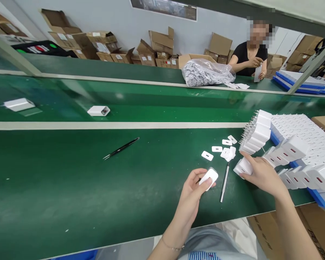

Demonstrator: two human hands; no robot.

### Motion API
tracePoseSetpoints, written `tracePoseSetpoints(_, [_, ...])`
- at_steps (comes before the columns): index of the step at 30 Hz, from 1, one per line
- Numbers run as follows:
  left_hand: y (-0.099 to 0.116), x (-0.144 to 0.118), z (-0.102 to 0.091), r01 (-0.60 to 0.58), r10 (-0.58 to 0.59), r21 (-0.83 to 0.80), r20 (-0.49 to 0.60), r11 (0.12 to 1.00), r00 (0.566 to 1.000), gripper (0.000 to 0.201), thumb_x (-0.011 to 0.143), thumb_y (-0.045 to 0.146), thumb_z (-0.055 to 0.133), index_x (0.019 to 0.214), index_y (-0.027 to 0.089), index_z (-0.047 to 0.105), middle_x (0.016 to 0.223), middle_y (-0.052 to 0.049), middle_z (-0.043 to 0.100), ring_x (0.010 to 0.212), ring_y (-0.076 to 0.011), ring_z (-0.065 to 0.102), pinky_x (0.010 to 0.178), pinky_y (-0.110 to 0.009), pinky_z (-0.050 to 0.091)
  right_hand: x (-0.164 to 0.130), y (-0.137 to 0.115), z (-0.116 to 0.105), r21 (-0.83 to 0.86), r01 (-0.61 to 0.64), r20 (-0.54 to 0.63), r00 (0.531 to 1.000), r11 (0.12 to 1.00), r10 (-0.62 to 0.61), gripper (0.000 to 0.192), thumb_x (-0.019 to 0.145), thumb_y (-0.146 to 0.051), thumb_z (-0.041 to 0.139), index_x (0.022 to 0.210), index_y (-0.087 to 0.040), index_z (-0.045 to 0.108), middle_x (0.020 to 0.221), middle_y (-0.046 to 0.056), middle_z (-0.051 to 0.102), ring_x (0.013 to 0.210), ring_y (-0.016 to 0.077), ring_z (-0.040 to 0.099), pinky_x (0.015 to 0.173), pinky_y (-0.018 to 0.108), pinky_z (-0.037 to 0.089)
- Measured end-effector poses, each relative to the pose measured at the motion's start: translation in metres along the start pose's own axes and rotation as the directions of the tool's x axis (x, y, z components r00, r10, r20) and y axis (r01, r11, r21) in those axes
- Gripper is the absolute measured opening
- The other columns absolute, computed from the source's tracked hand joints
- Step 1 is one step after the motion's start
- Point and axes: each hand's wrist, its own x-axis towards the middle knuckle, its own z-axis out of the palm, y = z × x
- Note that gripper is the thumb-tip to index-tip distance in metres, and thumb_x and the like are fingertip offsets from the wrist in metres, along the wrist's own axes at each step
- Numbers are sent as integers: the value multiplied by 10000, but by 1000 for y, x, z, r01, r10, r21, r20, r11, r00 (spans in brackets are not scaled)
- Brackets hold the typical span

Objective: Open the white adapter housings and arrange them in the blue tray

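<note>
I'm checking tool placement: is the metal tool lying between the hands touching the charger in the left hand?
Apart. The head view shows green table between the metal tool and the white charger gripped in the left hand.

No text, brand or number could be read anywhere in the view. The cardboard boxes [105,45] stacked along the far wall carried white shipping labels, but their print was too small and blurred to make out. Dark lettering ran along the side of the carton [312,225] at the near right edge, cut off and illegible.
</note>
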Motion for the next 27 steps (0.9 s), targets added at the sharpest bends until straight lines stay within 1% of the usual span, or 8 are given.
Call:
tracePoseSetpoints(4, [5, -1, -4, 3, -3, -2, -62, 1000, 998, 419, 666, 420, 862, 937, 178, 652, 972, -61, 734, 909, -194, 685, 816, -291, 517, 3, 3, 2, 25, 41, 18, 999, 999, -41, 632, 878, -452, 543, 1445, -188, 451, 965, 94, 747, 994, 349, 686, 950, 545, 499])
tracePoseSetpoints(7, [4, -2, -8, -20, 19, -17, -37, 1000, 999, 435, 699, 458, 833, 989, 183, 661, 990, -58, 725, 889, -177, 664, 790, -281, 519, 0, 2, -1, 68, 35, -22, 999, 997, -33, 603, 876, -463, 541, 1416, -201, 487, 902, 76, 759, 1069, 376, 671, 1000, 600, 461])
tracePoseSetpoints(9, [3, -3, -11, -41, 40, -22, -19, 999, 999, 480, 707, 453, 831, 1073, 198, 653, 1029, -53, 710, 916, -183, 659, 848, -314, 537, -4, -2, -7, 152, 2, -72, 997, 988, 9, 602, 870, -487, 565, 1411, -232, 497, 1036, 94, 755, 1139, 393, 641, 966, 598, 486])
tracePoseSetpoints(11, [3, -5, -15, -76, 76, -5, -13, 997, 997, 572, 680, 407, 858, 1172, 231, 625, 1097, -44, 682, 957, -195, 667, 915, -348, 542, -10, -10, -12, 327, -11, -126, 990, 945, 55, 609, 866, -512, 606, 1416, -280, 487, 1270, 100, 681, 1201, 373, 612, 932, 538, 528])
tracePoseSetpoints(14, [7, -10, -17, -149, 148, 77, 18, 986, 989, 708, 647, 332, 882, 1279, 271, 569, 1182, -48, 637, 1002, -221, 679, 936, -363, 549, -17, -29, -10, 617, 112, -245, 968, 779, 55, 640, 836, -509, 690, 1409, -319, 479, 1427, 84, 569, 1251, 323, 589, 934, 448, 555])
tracePoseSetpoints(18, [16, -18, -16, -259, 236, 236, 120, 937, 964, 766, 673, 276, 865, 1353, 301, 514, 1281, -80, 616, 1168, -263, 621, 964, -357, 540, -19, -61, 13, 806, 300, -357, 934, 511, 15, 789, 776, -583, 733, 1439, -297, 415, 1285, 114, 640, 1117, 314, 657, 902, 468, 574])
tracePoseSetpoints(23, [21, -21, -28, -344, 276, 384, 222, 857, 935, 632, 665, 236, 860, 1242, 276, 605, 1301, -98, 617, 1175, -281, 621, 967, -372, 547, -17, -91, 40, 907, 292, -277, 956, 304, -93, 950, 770, -544, 763, 1524, -305, 238, 1156, 110, 678, 1063, 294, 680, 899, 456, 576])
tracePoseSetpoints(27, [20, -23, -45, -364, 280, 515, 236, 776, 931, 532, 683, 176, 834, 1164, 266, 623, 1235, -78, 672, 1160, -271, 638, 1018, -392, 508, -17, -97, 51, 949, 228, -177, 957, 218, -229, 974, 820, -410, 754, 1548, -316, 114, 1232, 124, 653, 1212, 286, 629, 984, 456, 540])
